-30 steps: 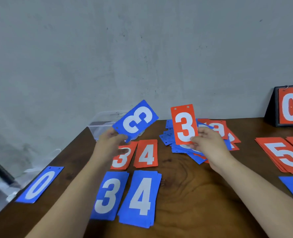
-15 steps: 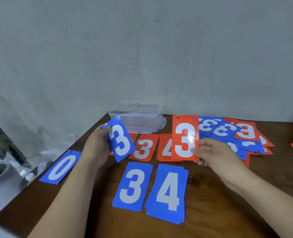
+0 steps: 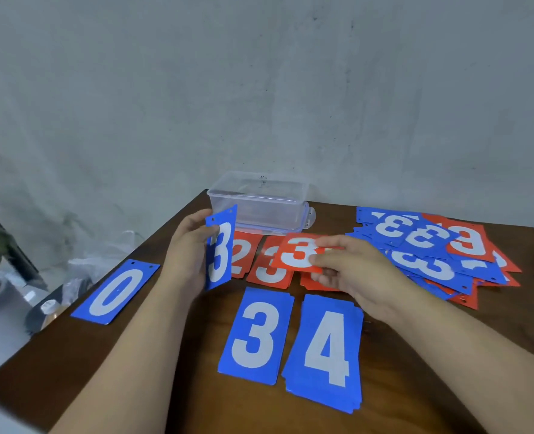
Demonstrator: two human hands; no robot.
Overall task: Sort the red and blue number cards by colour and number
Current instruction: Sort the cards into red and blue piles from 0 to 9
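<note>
As the right hand [image 3: 358, 275] pinches it, the red card [image 3: 292, 254] reads 3.

Two hands [image 3: 187, 255] [image 3: 356, 274], one clear box [image 3: 259, 202], one blue 0 card [image 3: 115, 291], one mixed pile [image 3: 431, 267].

Soft even light, faint shadows, slight motion blur, wide-angle edge distortion

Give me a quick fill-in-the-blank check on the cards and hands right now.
The left hand holds an upright blue number card showing ___.
The right hand pinches a ___ rectangular card showing 3.
The flat blue card by the wooden table's left edge shows ___.
Missing: 3; red; 0.
</note>
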